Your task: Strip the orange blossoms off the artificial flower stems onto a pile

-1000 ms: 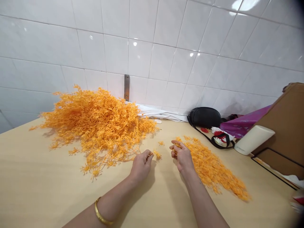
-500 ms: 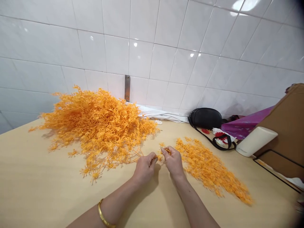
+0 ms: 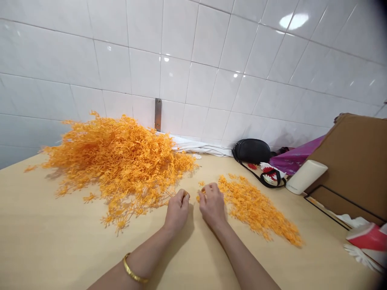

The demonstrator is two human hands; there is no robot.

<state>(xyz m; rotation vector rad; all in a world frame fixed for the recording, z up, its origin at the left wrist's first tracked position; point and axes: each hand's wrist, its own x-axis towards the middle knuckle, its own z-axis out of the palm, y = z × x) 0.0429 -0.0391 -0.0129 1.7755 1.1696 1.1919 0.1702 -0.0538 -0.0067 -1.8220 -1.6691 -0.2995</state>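
My left hand (image 3: 177,208) is closed in a pinch just right of a large heap of orange plastic flower sprigs (image 3: 121,155). Thin orange stems show at its left side, and a speck of orange peeks out at its fingertips. Close by on the right, my right hand (image 3: 212,203) points down with bent fingers. Orange flower bits (image 3: 198,197) show at its fingertips; its palm is hidden. Beyond its knuckles spreads a flatter pile of loose orange plastic flowers (image 3: 256,209). One small flower (image 3: 201,183) lies behind the right hand.
A black bag (image 3: 251,150) with a strap sits by the tiled wall. Right of it are red and white flowers (image 3: 270,174), a cream bottle (image 3: 306,177), a purple cloth (image 3: 298,156) and a cardboard box (image 3: 353,161). White cloth (image 3: 202,146) runs along the table's back.
My right hand moved left from the flatter pile toward my left hand, met it, and now has its fingers turned down. The orange flower at my left fingertips no longer shows. The view has turned slightly right.
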